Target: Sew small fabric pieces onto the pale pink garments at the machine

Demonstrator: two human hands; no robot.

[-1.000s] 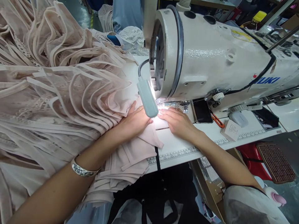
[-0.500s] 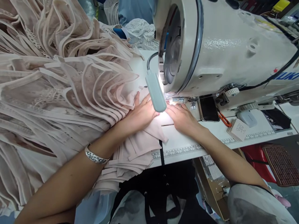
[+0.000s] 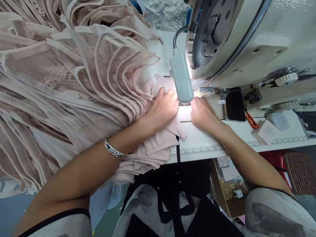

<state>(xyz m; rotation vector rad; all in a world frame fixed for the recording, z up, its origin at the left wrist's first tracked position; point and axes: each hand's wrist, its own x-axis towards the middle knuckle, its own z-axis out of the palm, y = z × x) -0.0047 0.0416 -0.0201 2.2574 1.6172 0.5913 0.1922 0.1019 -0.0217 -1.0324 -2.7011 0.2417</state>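
My left hand (image 3: 163,108) is closed, fingers curled in, on a pale pink fabric piece (image 3: 176,128) at the sewing machine's bed. Across a narrow bright gap, my right hand (image 3: 204,115) has its fingers bent together; what they pinch, if anything, is hidden. A grey-green lamp (image 3: 182,77) on a bent metal neck hangs over the fingertips and lights them, covering part of the sewing spot. The sewing machine (image 3: 251,56) rises just beyond my right hand. Below my left wrist, more pale pink pieces (image 3: 145,164) lie in layers at the table edge.
A large heap of beige-pink garments (image 3: 74,82) fills the left side. To the right lie a phone (image 3: 235,104), an orange-handled tool (image 3: 251,119), a stack of small cards (image 3: 265,132) and a pale case (image 3: 278,120). Along the front edge runs a printed ruler (image 3: 202,150).
Both hands have gone from lying flatter with fingers extended to curled, and a gap has opened between them. The camera view has shifted closer, down toward the table.
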